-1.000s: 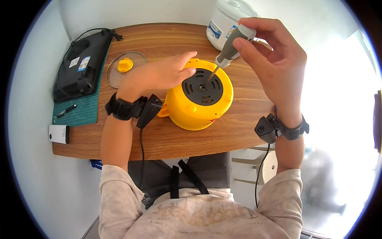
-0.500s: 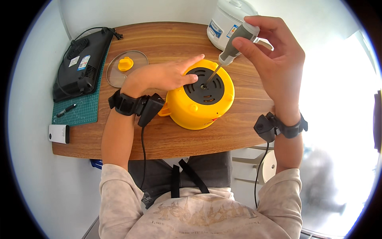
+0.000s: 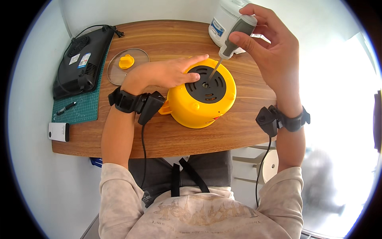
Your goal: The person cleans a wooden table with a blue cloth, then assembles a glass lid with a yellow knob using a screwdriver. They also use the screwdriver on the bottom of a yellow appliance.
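Observation:
A yellow electric cooking pot (image 3: pixel 187 109) lies tipped bottom up on the table, its round black slotted base plate (image 3: pixel 197 91) showing. My left hand (image 3: pixel 171 71) rests on its rim with the index finger stretched out and the thumb on the black plate; the other fingers are partly hidden. My right hand (image 3: pixel 274 51) has its fingertips closed around the grey and white handle of a screwdriver (image 3: pixel 241 35). The slanting metal shaft reaches down to the hole at the middle of the base plate.
At the left, a black appliance (image 3: pixel 81 63) with a cord lies on a green cutting mat (image 3: pixel 85 109), with a pen (image 3: pixel 66 108) and a white power bank (image 3: pixel 59 132) nearby. A glass lid (image 3: pixel 115 71) with a yellow knob lies behind my left wrist. A white rice cooker (image 3: pixel 219 30) stands at the back.
My right hand has tilted and shifted slightly left and up with the screwdriver. The view has moved a little; my left hand stays on the pot.

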`<state>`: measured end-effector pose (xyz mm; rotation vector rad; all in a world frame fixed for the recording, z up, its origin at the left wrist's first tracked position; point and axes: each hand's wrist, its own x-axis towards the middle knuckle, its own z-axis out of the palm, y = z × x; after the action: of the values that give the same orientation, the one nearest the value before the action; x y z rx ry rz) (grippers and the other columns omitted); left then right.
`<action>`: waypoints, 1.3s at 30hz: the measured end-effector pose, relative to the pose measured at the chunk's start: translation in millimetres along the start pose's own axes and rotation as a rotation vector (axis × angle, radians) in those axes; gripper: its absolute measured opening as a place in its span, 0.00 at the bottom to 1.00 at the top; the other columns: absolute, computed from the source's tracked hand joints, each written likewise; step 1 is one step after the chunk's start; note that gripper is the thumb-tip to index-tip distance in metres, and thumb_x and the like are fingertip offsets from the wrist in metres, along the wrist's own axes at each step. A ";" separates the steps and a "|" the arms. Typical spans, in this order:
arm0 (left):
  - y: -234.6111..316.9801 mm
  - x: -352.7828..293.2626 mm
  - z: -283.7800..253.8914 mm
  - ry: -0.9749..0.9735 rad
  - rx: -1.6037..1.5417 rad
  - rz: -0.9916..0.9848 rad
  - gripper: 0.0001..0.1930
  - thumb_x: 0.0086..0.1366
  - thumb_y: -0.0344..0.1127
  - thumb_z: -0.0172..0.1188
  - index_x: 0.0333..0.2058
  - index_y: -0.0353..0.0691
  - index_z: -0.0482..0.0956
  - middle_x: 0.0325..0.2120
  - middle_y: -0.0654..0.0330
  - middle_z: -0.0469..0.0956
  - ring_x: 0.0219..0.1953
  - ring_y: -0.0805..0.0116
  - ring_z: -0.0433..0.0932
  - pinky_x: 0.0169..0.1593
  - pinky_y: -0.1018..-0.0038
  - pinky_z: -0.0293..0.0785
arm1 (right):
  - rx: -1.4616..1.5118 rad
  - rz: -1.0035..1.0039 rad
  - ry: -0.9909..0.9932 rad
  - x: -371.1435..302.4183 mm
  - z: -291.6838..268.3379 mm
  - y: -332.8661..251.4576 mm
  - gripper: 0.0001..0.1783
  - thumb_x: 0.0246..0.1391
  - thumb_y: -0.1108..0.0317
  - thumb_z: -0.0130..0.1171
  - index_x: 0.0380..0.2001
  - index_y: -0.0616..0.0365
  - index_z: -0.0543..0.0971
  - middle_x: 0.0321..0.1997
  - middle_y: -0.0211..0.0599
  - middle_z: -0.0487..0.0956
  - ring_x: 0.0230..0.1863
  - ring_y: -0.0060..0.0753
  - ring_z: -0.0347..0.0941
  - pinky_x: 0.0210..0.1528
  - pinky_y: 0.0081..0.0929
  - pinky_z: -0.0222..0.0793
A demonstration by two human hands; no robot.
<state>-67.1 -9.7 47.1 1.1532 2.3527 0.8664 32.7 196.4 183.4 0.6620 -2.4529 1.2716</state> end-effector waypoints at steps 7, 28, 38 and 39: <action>5.8 -3.5 -0.2 0.028 -0.002 -0.138 0.43 0.72 0.58 0.52 0.74 0.42 0.43 0.72 0.49 0.53 0.72 0.54 0.56 0.72 0.67 0.52 | 0.019 -0.084 0.078 -2.3 3.5 26.2 0.21 0.57 0.77 0.62 0.55 0.57 0.77 0.47 0.38 0.80 0.48 0.30 0.80 0.48 0.26 0.82; 2.6 -3.0 0.2 0.023 -0.048 -0.136 0.43 0.72 0.57 0.53 0.73 0.45 0.44 0.65 0.47 0.66 0.65 0.55 0.67 0.66 0.68 0.62 | -0.229 -0.216 0.176 -1.2 7.6 32.9 0.21 0.53 0.69 0.72 0.48 0.61 0.76 0.44 0.39 0.81 0.48 0.28 0.79 0.47 0.27 0.83; 0.2 -5.9 -0.5 0.023 -0.059 -0.111 0.43 0.71 0.59 0.53 0.73 0.44 0.43 0.66 0.47 0.64 0.67 0.54 0.65 0.67 0.68 0.60 | 0.153 -0.033 0.019 0.5 1.3 -1.6 0.20 0.53 0.79 0.66 0.49 0.63 0.74 0.47 0.42 0.79 0.49 0.30 0.78 0.52 0.29 0.81; 1.0 -5.4 -0.5 0.019 -0.065 -0.110 0.43 0.71 0.59 0.52 0.73 0.44 0.43 0.67 0.47 0.63 0.67 0.54 0.64 0.68 0.68 0.59 | 0.150 -0.025 0.013 0.2 0.1 -5.2 0.20 0.54 0.81 0.64 0.49 0.63 0.73 0.47 0.43 0.78 0.50 0.30 0.78 0.53 0.29 0.80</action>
<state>-63.6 -13.8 48.5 0.9848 2.3602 0.9116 35.4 193.7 187.0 0.7176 -2.3485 1.4555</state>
